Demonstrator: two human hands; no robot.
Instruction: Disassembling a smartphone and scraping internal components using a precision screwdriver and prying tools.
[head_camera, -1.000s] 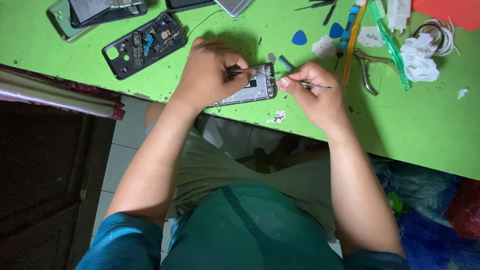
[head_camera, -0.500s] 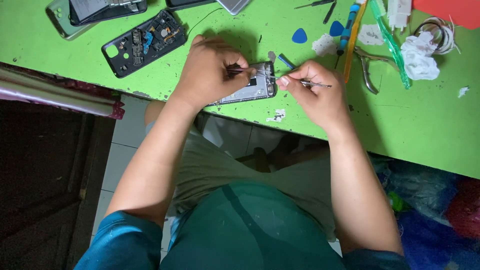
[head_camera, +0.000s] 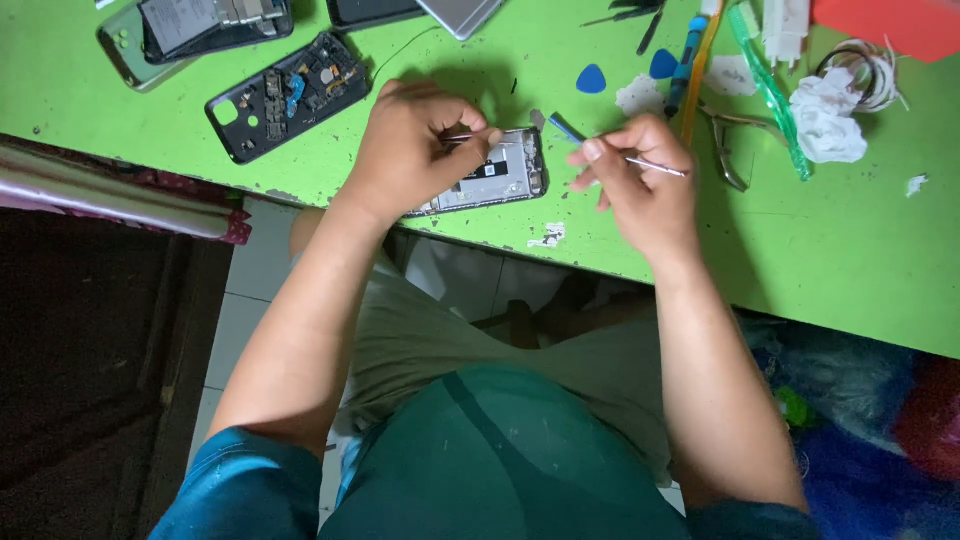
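One opened phone (head_camera: 490, 175) lies at the edge of the green table (head_camera: 860, 260), pinned under the left hand (head_camera: 410, 150), whose fingers pinch thin tweezers (head_camera: 462, 137) over its upper side. The right hand (head_camera: 640, 185), which half a second ago touched the phone's end, has drawn clear, fingers pinching a slim metal pick (head_camera: 655, 166). The prying looks paused. Beyond its fingertips lie blue picks (head_camera: 591, 78) and crumpled tissue (head_camera: 825, 125).
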